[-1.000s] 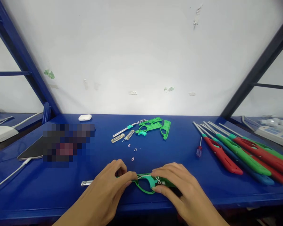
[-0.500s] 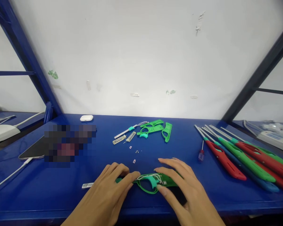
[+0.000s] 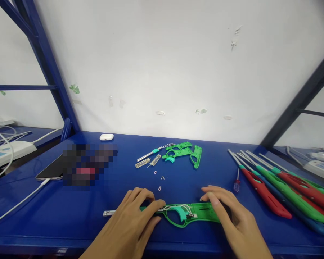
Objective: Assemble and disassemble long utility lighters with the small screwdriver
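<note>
A green lighter handle half (image 3: 203,212) lies at the table's front with its inner side up. A teal trigger (image 3: 181,213) and thin white wires (image 3: 189,208) sit inside it. My left hand (image 3: 136,216) is closed around the front of this lighter, and the metal tube (image 3: 109,213) sticks out to its left. My right hand (image 3: 229,216) is over the handle's rear end, thumb and fingertips drawn together. Whether anything small is between them is hidden.
Beyond my hands lie green handle halves (image 3: 178,153), a metal tube with wires (image 3: 148,154), clear fuel tanks (image 3: 142,163) and tiny parts (image 3: 160,188). To the right are a screwdriver (image 3: 237,185) and several lighters (image 3: 280,183). A phone (image 3: 50,167) and white case (image 3: 106,137) are left.
My right hand has moved right, off the trigger and wires to the handle's rear, and its thumb and fingers have come together. My left hand keeps its hold. The view has shifted slightly.
</note>
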Demonstrator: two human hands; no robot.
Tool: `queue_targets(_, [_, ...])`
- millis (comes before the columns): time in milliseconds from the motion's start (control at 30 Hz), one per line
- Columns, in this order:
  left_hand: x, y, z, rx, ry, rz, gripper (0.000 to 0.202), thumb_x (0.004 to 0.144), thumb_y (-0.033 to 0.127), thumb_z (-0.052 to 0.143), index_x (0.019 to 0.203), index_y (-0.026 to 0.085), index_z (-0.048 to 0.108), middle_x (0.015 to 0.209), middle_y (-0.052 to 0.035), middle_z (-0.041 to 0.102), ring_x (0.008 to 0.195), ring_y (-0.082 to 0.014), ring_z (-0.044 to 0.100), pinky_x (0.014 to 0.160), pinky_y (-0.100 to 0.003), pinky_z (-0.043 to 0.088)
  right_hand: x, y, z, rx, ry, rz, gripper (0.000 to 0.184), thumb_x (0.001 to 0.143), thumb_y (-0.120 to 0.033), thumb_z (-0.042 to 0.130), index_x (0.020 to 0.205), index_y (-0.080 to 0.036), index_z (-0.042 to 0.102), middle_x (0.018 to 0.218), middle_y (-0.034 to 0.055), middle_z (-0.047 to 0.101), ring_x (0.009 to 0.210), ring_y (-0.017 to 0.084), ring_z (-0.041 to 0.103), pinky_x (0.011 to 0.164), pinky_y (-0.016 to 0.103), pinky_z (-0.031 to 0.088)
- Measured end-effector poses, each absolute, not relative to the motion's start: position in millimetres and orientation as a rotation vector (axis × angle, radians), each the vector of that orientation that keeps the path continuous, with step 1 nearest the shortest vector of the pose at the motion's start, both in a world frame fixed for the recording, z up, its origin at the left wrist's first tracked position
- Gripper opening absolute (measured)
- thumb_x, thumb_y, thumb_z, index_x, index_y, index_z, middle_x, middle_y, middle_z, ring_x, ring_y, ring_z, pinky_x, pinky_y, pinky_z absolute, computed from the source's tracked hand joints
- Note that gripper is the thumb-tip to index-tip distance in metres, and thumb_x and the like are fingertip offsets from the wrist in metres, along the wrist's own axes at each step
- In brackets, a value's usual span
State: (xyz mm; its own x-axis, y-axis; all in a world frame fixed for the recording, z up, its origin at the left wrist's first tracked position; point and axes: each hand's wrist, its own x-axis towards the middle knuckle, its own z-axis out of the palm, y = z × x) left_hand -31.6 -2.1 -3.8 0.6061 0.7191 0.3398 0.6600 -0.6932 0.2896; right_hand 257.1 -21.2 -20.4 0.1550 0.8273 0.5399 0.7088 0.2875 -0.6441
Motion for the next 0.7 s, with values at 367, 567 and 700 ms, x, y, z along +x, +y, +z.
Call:
queue_targets(367, [-31.7,-7.6,8.5,2.628,1.173,0.977,0.023,0.103,0.018,0.059,0.121,0.029,0.067,0.124,-0.0079,0.064,0.117,-0.0270,0.060,0.098,-0.040,0.057,250.9,2.7,7.1,-1.443,-1.953,0.043,0.031,0.108,-0.040,0.050,0.135,-0.030,0.062,0.130,0.0065,0.073,0.120,0.027,0.070,0.102,0.048,0.060])
queue_targets(567, [-48.1,36.4,48.0,2.723,1.150,0.897,0.027,0.106,0.014,0.045,0.105,0.021,0.071,0.108,-0.0085,0.067,0.101,-0.0247,0.059,0.093,-0.044,0.051,213.6,85.5,40.1,-1.190,-2.577,-0.440,0.057,0.096,-0.001,0.048,0.148,-0.022,0.057,0.143,0.0160,0.064,0.135,0.035,0.057,0.103,0.056,0.055])
queue_targets(700, [-47.8,83.5,59.9,2.744,1.108,0.738,0.021,0.103,0.017,0.053,0.111,0.020,0.073,0.092,-0.0032,0.069,0.085,-0.0197,0.063,0.084,-0.035,0.052,195.8,125.0,39.8,-1.057,-2.695,-0.565,0.056,0.087,0.004,0.059,0.136,-0.021,0.067,0.143,0.0151,0.064,0.134,0.034,0.058,0.112,0.055,0.047])
